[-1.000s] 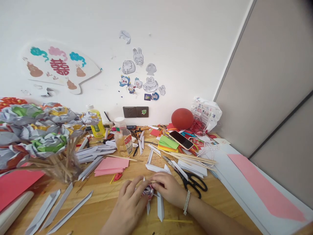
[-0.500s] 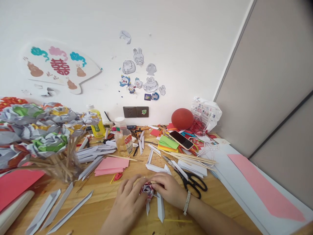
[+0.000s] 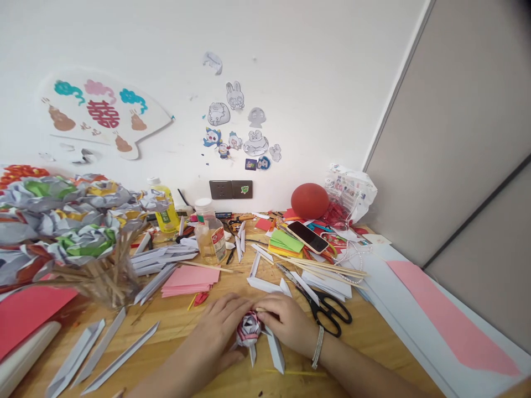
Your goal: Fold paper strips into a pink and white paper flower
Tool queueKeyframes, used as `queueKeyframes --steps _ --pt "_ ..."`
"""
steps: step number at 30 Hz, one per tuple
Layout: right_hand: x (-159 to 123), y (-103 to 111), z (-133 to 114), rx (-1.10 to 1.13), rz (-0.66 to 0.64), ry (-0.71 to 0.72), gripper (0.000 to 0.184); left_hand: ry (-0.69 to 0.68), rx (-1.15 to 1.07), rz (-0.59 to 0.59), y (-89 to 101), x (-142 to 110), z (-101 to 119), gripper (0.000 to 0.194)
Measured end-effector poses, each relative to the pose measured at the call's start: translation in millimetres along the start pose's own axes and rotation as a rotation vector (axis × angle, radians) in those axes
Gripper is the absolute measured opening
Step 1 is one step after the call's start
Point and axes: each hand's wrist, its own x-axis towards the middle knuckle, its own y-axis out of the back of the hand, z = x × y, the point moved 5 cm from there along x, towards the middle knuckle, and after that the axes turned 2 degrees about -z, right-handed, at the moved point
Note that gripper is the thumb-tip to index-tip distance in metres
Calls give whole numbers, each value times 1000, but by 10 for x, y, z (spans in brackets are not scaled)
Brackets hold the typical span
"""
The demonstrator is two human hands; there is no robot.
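Note:
A small paper flower point(image 3: 249, 327), white with pink edges, sits low between my two hands. My left hand point(image 3: 222, 326) curls its fingers around the flower's far left side, with the thumb lower down beside it. On the right, my right hand point(image 3: 286, 320), with a beaded bracelet at the wrist, is closed in a pinch on what looks like a thin wooden stick point(image 3: 260, 310) by the flower's edge. Below that hand a folded white paper strip point(image 3: 275, 352) points toward me. The fingertips of my left hand are partly hidden behind the flower.
Black-handled scissors point(image 3: 327, 312) lie right of my right hand. Pink paper squares point(image 3: 191, 279), folded strips point(image 3: 120, 356), wooden sticks point(image 3: 332, 267) and a phone point(image 3: 307, 236) lie around. Finished paper flowers point(image 3: 85, 243) stand at left; a plastic jar point(image 3: 209, 240) stands behind.
My left thumb has moved down off the front of the flower, and the left forearm has swung left. More of the flower now shows. My right hand has barely moved.

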Motion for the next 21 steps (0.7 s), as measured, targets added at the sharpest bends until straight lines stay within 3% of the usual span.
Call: queueKeyframes --steps 4,8,14,17,21 --pt "-11 86 60 17 147 -26 19 56 -99 -25 47 58 28 64" --pt "-48 186 102 -37 295 -90 23 162 -43 0 85 66 82 55" --pt "-77 144 -85 -113 230 -25 10 175 -167 -107 102 30 46 69" --pt "-97 82 -203 -146 177 84 9 201 -264 -161 144 59 48 50" --pt "-119 -26 -232 -217 110 169 4 295 -337 -123 164 91 75 30"
